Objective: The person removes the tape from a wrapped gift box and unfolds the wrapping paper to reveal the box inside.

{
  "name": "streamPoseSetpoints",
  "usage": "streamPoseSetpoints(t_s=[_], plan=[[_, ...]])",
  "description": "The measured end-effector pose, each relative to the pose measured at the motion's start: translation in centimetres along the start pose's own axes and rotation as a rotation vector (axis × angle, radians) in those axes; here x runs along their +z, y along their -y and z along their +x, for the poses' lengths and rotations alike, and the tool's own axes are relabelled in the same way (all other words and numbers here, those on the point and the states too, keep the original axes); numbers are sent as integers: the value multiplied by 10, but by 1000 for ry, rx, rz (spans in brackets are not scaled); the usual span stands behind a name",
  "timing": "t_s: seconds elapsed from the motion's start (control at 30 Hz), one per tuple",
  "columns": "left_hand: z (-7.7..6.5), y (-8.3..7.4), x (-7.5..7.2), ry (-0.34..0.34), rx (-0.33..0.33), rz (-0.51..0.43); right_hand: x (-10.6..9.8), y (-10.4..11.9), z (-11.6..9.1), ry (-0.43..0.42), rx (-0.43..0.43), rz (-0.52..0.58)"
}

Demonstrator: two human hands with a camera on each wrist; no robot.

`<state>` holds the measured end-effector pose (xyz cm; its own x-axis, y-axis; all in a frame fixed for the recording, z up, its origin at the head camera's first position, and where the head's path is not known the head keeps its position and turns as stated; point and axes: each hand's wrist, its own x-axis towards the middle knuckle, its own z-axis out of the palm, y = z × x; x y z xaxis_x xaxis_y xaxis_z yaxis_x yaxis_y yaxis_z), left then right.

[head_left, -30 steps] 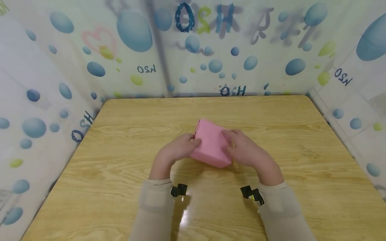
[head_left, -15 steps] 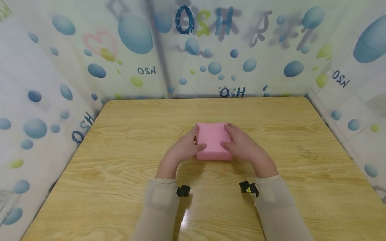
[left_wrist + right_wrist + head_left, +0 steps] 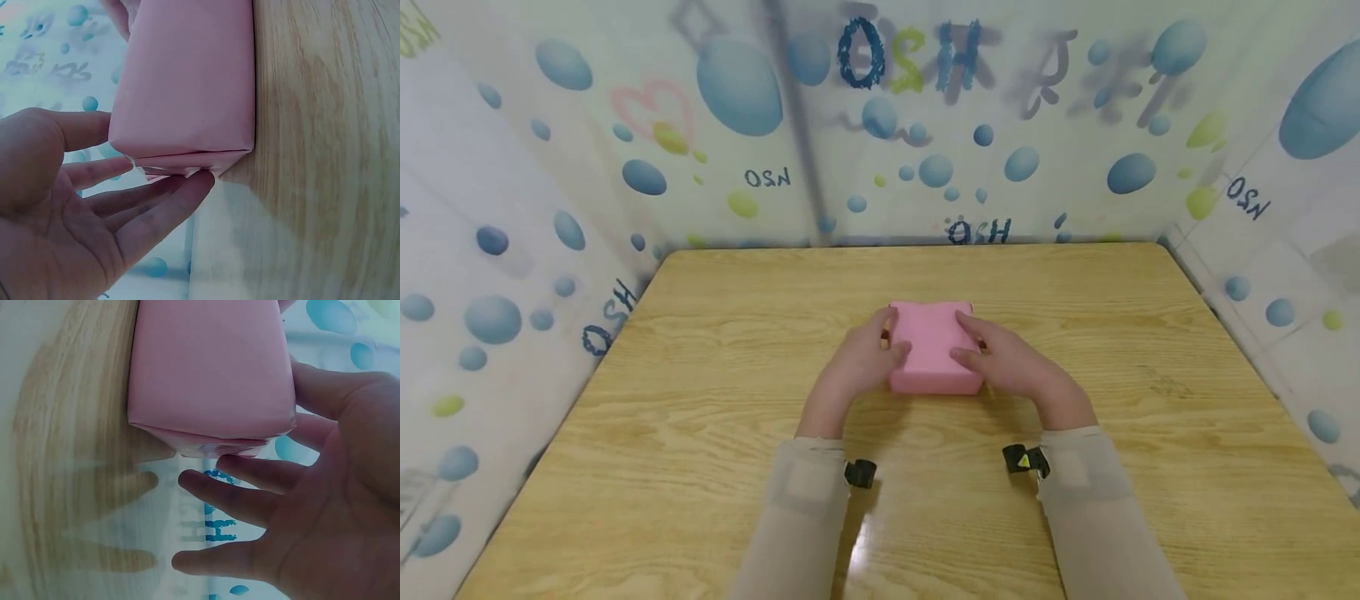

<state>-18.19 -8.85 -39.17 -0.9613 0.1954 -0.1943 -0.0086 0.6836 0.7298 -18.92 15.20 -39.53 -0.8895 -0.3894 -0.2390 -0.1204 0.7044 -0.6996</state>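
Note:
A box wrapped in pink paper (image 3: 931, 346) lies flat on the wooden table in the head view, its long near side facing me. At its left end, my left hand (image 3: 867, 354) has its thumb on the top near edge; in the left wrist view its nearly straight fingers (image 3: 165, 215) touch the folded end of the wrapping. My right hand (image 3: 1011, 358) is at the other end, thumb against the top edge. Its lower fingers (image 3: 231, 497) are straight and spread, and some stand apart from the box in the right wrist view.
The light wooden table (image 3: 700, 400) carries the box near its middle. Behind and at both sides stand pale walls (image 3: 1045, 75) with blue and green spots and letters. A black wrist camera (image 3: 860, 473) sits on the left sleeve, another wrist camera (image 3: 1022, 459) on the right.
The pink box was tilted and turned a second ago; it has turned square to me and come flat onto the table. Over the last half second both hands have barely moved.

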Motion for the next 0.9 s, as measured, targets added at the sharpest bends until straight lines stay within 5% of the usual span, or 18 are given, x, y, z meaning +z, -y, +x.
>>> streamPoseSetpoints(t_s=[0.9], plan=[[0, -7, 1, -62, -31, 58, -2, -3, -1, 36, 33, 43]])
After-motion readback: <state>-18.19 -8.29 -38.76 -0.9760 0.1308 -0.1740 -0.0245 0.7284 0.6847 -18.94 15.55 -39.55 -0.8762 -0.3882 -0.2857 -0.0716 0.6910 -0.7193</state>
